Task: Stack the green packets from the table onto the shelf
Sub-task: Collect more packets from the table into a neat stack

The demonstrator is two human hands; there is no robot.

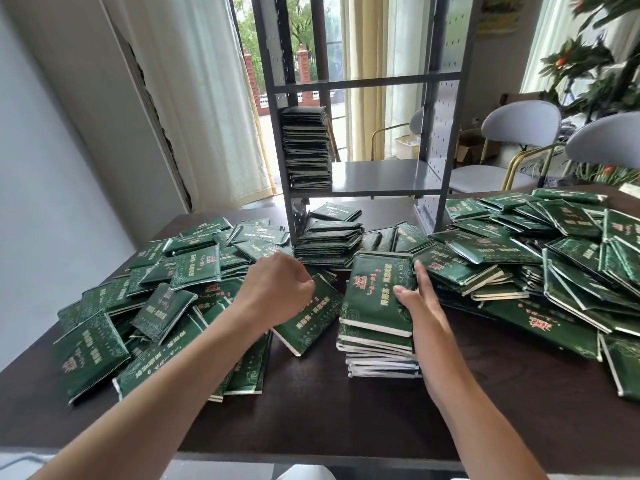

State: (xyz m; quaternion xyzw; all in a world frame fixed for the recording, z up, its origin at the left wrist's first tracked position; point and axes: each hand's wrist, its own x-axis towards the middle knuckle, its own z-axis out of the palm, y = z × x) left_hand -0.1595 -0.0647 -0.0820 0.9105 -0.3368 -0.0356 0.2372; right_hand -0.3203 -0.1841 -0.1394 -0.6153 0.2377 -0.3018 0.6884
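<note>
Green packets with gold print lie in heaps over the dark table (346, 420). A neat stack of packets (379, 327) stands in front of me near the middle. My right hand (417, 299) rests on the stack's right side, thumb on the top packet and fingers straight along the edge. My left hand (277, 289) grips one tilted green packet (308, 320) by its upper corner, just left of the stack. The grey metal shelf (377, 174) stands behind on the table. A tall pile of packets (306, 147) fills the left end of its middle level.
Loose packets are heaped at the left (156, 292) and at the right (554, 258). A lower stack (329, 240) sits under the shelf's bottom level. Grey chairs (512, 140) and a plant (595, 64) stand behind on the right, curtains and a window behind the shelf.
</note>
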